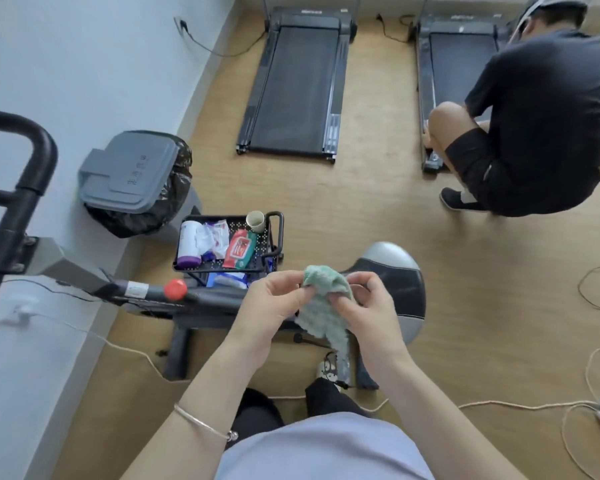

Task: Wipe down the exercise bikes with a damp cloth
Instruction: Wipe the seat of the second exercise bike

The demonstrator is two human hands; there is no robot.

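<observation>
Cloth: green cloth [323, 306] bunched between both hands at the centre of the view, above the bike's seat, its lower end hanging free toward 6 o'clock.
Left hand: left hand [271, 306] comes in from 7 o'clock, palm turned inward, thumb and fingertips pinching the cloth's left edge; a thin bracelet [201, 422] sits on the forearm.
Right hand: right hand [368, 306] comes in from 5 o'clock, fingers curled over the cloth's right side and closed on it.
Bike: exercise bike [174, 296] lies across the view below the hands, its seat [395, 289] at 3 o'clock of the cloth, red knob [175, 289] at 9 o'clock, handlebar [21, 168] far out at 9 o'clock.
Risk, cloth: the hanging tail could, I judge, slip from so light a pinch and drop to the floor, picking up dirt.
Risk, cords: loose cables [499, 406] trail over the floor near the feet; a step round the bike may snag one.
Risk, cart: the supply basket [278, 233], just past the bike at 11 o'clock, holds a cup [255, 221] and wipes packet [240, 248] that a wide sweep could knock.
Surroundings: bin [132, 171] at 10 o'clock, treadmill [297, 88] at 12, a crouching person [541, 112] at 2, well apart.
</observation>
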